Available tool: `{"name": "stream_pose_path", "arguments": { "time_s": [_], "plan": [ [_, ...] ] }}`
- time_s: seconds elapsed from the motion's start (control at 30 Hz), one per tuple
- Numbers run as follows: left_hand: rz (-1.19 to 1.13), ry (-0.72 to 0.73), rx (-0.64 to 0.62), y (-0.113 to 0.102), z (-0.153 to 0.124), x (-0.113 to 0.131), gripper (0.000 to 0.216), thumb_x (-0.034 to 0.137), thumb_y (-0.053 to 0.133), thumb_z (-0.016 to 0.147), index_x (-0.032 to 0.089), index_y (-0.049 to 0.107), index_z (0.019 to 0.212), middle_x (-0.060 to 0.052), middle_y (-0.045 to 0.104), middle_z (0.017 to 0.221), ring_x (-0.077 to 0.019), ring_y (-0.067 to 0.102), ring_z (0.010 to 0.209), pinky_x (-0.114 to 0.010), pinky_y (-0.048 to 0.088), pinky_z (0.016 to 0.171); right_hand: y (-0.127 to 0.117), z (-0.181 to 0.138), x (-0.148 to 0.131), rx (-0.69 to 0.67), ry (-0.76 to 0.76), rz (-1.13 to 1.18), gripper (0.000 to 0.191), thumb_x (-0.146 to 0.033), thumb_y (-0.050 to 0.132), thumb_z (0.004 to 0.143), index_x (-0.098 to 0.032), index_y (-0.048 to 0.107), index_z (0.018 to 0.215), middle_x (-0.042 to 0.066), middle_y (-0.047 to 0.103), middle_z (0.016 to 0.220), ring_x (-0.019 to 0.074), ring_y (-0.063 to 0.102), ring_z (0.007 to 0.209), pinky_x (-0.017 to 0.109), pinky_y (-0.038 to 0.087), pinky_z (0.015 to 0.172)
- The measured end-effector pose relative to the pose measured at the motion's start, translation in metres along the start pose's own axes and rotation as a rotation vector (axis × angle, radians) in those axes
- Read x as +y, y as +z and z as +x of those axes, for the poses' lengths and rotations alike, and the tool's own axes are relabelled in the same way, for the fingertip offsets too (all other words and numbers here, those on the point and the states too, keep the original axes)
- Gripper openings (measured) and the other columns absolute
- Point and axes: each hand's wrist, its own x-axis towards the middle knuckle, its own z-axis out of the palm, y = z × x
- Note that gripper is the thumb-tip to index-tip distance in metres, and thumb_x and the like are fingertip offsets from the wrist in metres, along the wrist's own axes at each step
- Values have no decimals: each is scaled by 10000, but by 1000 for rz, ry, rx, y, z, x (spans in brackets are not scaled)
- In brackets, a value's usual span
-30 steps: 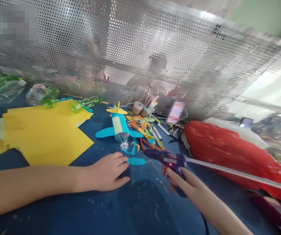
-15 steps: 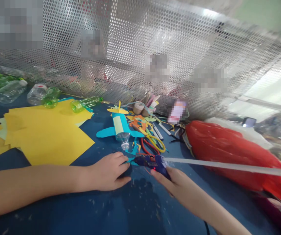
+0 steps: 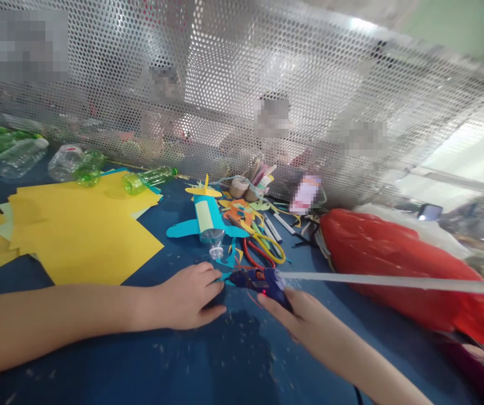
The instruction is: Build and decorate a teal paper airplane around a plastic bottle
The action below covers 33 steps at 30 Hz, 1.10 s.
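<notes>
My right hand point(image 3: 295, 309) is closed round the grip of a blue hot glue gun point(image 3: 269, 279) with a small red light lit. A long whitish glue stick point(image 3: 377, 280) runs out of its back to the right. The nozzle points left at a small blue paper piece point(image 3: 227, 277). My left hand point(image 3: 193, 295) rests on the table, its fingertips on that piece and the thumb apart. Just beyond stands a toy plane point(image 3: 209, 216) made from a clear bottle, with blue paper wings and a yellow propeller-like cross. Its bottle neck faces me.
Yellow paper sheets point(image 3: 81, 230) lie left, with green and clear bottles point(image 3: 20, 158) behind. Scissors point(image 3: 269, 247), markers point(image 3: 272, 228) and paper scraps point(image 3: 240, 211) lie right of the plane. A red plastic bag point(image 3: 385, 253) is at the right. A perforated metal screen point(image 3: 225, 84) stands behind; people show through it.
The glue gun and my right hand have shifted very slightly left, and the glue stick's far end has risen a little. My left hand and the plane stay in place.
</notes>
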Motion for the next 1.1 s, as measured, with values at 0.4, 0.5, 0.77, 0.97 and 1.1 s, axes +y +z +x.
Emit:
{"name": "stream_pose_path", "arguments": {
  "time_s": [0.4,0.5,0.77,0.97,1.1],
  "plan": [
    [0,-3,-1,2,0,-1,381,392,456,907,83,663,989,-182,661,1026,-280,593,942,-408,496,834,1,1,2,3,52,0,424,-475,419,879,-203,641,641,30,590,515,156,532,445,248,376,437],
    [4,-14,-3,2,0,-1,379,402,453,907,97,656,1007,-175,660,1029,-281,589,956,-413,495,835,-1,0,1,-4,107,-4,411,-490,437,861,-203,626,635,38,596,540,166,545,470,258,392,459],
    [-20,-22,9,1,0,0,348,390,441,912,113,626,1012,-157,660,998,-265,588,938,-402,501,830,0,-2,5,-30,246,120,407,-551,466,811,-221,509,576,14,544,510,160,523,479,266,414,493],
    [-54,-8,182,-10,4,-3,266,321,422,915,108,561,993,-135,629,926,-247,564,928,-407,487,847,-3,-8,18,8,388,496,577,-756,467,708,-189,563,659,-31,453,524,127,494,470,241,434,468],
    [-133,-128,175,-24,8,-10,237,289,357,929,140,539,959,-89,604,845,-207,555,804,-358,493,728,-3,-15,24,52,340,613,595,-766,488,703,-180,590,699,-41,414,536,123,468,464,246,427,445]
  ]
}}
